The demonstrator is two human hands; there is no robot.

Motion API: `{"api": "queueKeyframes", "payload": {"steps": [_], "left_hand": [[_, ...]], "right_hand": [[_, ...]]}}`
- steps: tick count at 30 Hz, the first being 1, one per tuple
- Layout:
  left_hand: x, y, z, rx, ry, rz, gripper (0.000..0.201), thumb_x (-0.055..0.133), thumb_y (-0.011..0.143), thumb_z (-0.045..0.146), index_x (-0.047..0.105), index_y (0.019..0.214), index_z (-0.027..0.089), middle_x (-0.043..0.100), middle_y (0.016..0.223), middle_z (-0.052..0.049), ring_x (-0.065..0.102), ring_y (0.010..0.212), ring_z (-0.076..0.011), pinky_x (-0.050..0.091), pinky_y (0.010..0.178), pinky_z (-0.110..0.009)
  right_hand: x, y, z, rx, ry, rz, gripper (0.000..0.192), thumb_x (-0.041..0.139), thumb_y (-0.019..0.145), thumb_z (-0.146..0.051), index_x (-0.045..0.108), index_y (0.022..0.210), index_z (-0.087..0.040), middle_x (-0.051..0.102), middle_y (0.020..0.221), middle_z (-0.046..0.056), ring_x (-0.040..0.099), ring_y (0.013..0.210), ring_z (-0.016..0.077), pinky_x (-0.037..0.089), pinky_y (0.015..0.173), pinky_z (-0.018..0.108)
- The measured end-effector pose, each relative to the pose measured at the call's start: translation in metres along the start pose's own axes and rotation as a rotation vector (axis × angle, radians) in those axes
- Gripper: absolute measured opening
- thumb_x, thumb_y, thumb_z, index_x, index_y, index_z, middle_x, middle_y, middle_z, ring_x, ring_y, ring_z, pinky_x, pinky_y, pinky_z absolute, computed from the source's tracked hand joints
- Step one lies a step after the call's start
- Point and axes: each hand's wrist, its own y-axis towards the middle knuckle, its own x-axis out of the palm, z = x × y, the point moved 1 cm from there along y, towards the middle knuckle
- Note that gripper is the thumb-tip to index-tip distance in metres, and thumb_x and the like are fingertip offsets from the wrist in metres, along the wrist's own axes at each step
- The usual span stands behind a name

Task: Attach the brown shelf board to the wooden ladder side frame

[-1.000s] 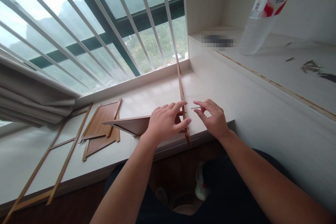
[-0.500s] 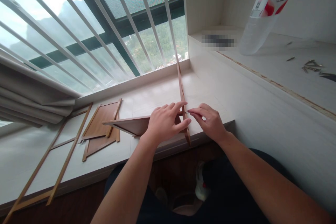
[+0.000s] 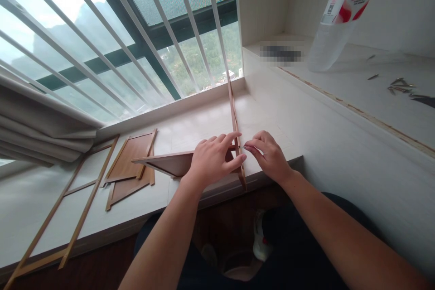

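Note:
My left hand (image 3: 212, 158) grips a brown wooden panel (image 3: 170, 161) where it meets an upright wooden frame (image 3: 234, 115), its thumb and forefinger reaching to the frame. Seen nearly edge-on, the frame stands on the white window sill, and the panel juts out to its left. On the frame's right side, a small screw (image 3: 241, 147) points into the wood at the joint. Thumb and forefinger of my right hand (image 3: 270, 156) are pinched at the screw's outer end. The fingertips partly hide the screw.
Two brown panels (image 3: 131, 158) lie overlapping on the sill, beside a ladder-like wooden frame (image 3: 84, 204) that overhangs the front edge. On the right-hand shelf are a plastic bottle (image 3: 331, 41) and several loose screws (image 3: 401, 85). A grey curtain (image 3: 44, 122) hangs at left.
The fingers of my right hand have shifted slightly at the screw, with the thumb and forefinger curled a little differently. My left hand, the panel and the frame stay in place.

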Motion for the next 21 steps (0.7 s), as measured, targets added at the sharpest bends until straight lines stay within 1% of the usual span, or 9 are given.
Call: {"api": "queueKeyframes", "payload": {"steps": [2,4,12,21], "left_hand": [[-0.0002,-0.0001,0.0001,-0.001,0.002,0.000,0.056,0.041,0.096,0.067,0.045,0.144,0.038,0.071,0.119,0.000,0.068,0.106,-0.0262,0.048,0.088,-0.039],[-0.0003,-0.0002,0.0002,0.001,0.002,-0.002,0.056,0.041,0.096,0.066,0.045,0.144,0.038,0.071,0.119,0.000,0.068,0.106,-0.0262,0.048,0.088,-0.040],[0.0005,-0.0007,0.0002,0.000,-0.003,0.002,0.055,0.041,0.096,0.066,0.045,0.144,0.038,0.071,0.120,0.000,0.067,0.107,-0.0271,0.048,0.089,-0.041],[-0.0002,-0.0001,0.0001,-0.001,-0.010,0.004,0.056,0.040,0.096,0.067,0.046,0.143,0.037,0.071,0.119,0.000,0.067,0.107,-0.0269,0.048,0.089,-0.041]], "right_hand": [[0.0010,-0.0005,0.0016,0.008,-0.001,-0.004,0.016,0.057,0.101,-0.028,0.071,0.101,-0.022,0.057,0.095,0.007,0.057,0.091,0.0192,0.051,0.083,0.036],[0.0018,-0.0009,0.0025,0.016,-0.002,-0.012,0.016,0.056,0.101,-0.028,0.071,0.101,-0.022,0.057,0.097,0.007,0.057,0.093,0.0194,0.051,0.084,0.036],[0.0032,-0.0013,0.0015,-0.007,-0.019,-0.027,0.016,0.056,0.101,-0.025,0.071,0.101,-0.021,0.056,0.089,0.006,0.055,0.088,0.0183,0.050,0.080,0.035],[0.0021,-0.0025,-0.0033,-0.041,0.032,-0.008,0.017,0.057,0.100,-0.023,0.073,0.107,-0.022,0.056,0.091,0.006,0.056,0.087,0.0181,0.052,0.078,0.034]]}}
